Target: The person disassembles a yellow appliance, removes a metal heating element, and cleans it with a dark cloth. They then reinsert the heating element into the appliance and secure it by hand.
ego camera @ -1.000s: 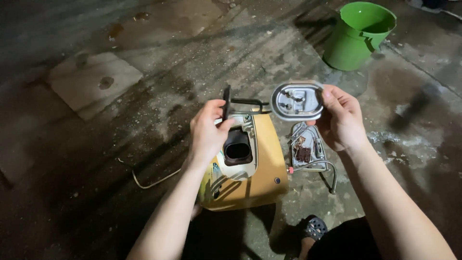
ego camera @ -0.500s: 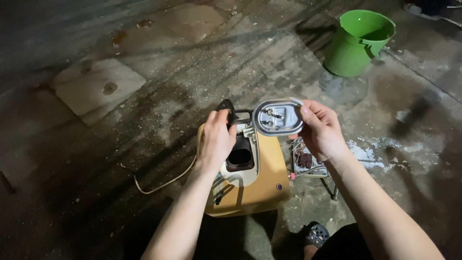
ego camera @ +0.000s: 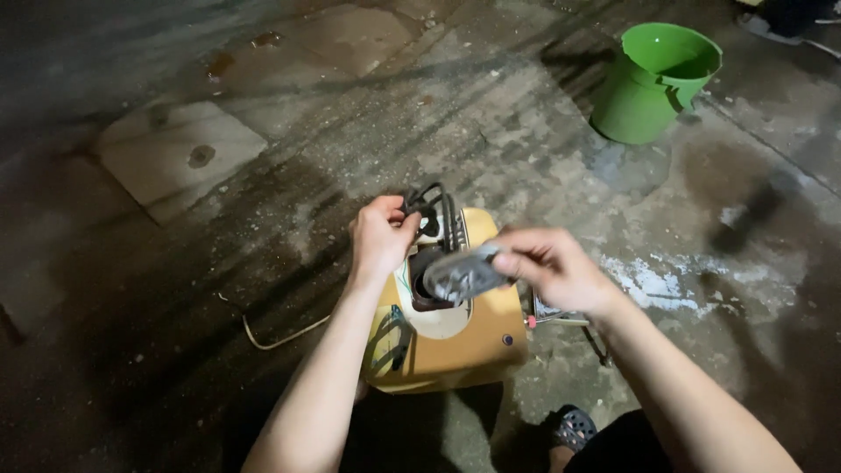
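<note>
Yellow appliance body is sitting on the rough concrete floor, right between the person's arms, with a dark round opening in its pale top panel. Left hand is curled shut around the black wire handle at the far edge of the body, fingers wrapped tight. Right hand is pinching a grey metal oval plate, blurry, held tilted just over the opening; can't tell if it touches the rim. A green bucket stands well apart toward the far right of the floor. A thin cord trails off to the left, and a sandalled foot shows near the bottom edge.
</note>
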